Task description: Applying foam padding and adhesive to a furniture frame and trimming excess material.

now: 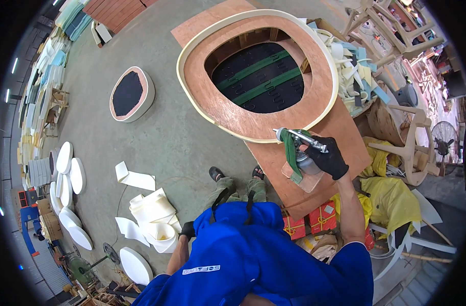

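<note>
My right hand [331, 157], in a black glove, is closed around a silver spray gun [314, 143] with a translucent cup. A green strap [290, 155] is looped over the gun and hangs down beside the cup. The gun's nozzle is at the near edge of a large rounded wooden seat frame [243, 120], which has a pale foam rim [184, 84]. Inside the frame's opening, green webbing bands [266, 85] and wavy springs cross black fabric. The frame sits on a plywood board [345, 127]. My left hand [187, 231], also black-gloved, hangs low at my side, its fingers mostly hidden.
A smaller foam-rimmed frame [149, 89] lies on the floor to the left. Foam sheets [156, 217] are near my left hand, with white oval pads [78, 175] farther left. Foam scraps [347, 66], wooden chair frames [416, 137] and yellow sacks [393, 196] crowd the right side.
</note>
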A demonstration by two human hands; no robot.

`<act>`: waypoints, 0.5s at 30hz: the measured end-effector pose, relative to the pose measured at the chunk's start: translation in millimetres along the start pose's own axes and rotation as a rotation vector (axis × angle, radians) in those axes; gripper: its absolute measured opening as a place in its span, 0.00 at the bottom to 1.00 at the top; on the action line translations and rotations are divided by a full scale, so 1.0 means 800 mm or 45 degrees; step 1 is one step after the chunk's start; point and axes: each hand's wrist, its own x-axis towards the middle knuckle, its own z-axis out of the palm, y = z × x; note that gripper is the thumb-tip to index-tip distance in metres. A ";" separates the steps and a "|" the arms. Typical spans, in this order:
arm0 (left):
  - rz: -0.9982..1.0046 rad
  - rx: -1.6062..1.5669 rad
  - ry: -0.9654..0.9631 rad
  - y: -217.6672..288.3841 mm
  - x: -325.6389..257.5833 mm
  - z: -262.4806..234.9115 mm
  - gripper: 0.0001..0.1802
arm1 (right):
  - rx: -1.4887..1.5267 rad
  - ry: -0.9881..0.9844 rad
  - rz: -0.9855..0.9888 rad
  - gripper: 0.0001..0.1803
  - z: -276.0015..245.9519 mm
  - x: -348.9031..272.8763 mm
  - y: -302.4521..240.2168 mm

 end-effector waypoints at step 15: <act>-0.208 -1.071 0.140 0.059 0.020 -0.021 0.16 | -0.011 -0.050 -0.043 0.19 -0.019 0.007 -0.044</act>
